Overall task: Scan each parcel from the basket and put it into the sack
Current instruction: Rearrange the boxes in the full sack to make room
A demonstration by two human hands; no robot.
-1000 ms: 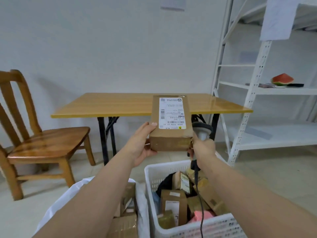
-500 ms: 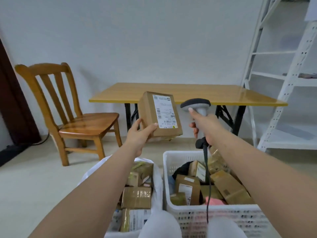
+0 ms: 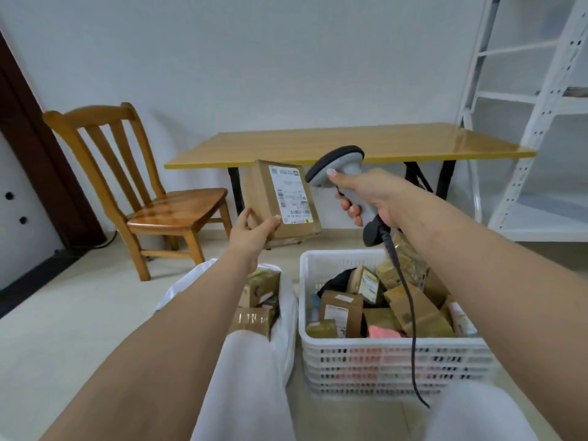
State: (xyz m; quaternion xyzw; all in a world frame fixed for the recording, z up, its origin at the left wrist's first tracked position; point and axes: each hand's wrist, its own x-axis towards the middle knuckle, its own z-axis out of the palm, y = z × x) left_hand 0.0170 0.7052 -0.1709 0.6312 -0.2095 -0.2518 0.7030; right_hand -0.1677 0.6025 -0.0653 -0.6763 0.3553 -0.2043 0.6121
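A wooden chair [image 3: 152,198] stands on the pale floor [image 3: 63,329] well to the left of the fingers, its slatted back toward a dark brown door frame [image 3: 38,160] at the far left. Beyond the fingers, a yellow-topped table [image 3: 350,143] on black folding legs stands against the white wall [image 3: 286,58]. To the right of the fingers rises a white metal shelving rack [image 3: 537,122] with perforated uprights, its lower shelf near the floor. A dark cable [image 3: 105,243] runs along the floor by the door frame.
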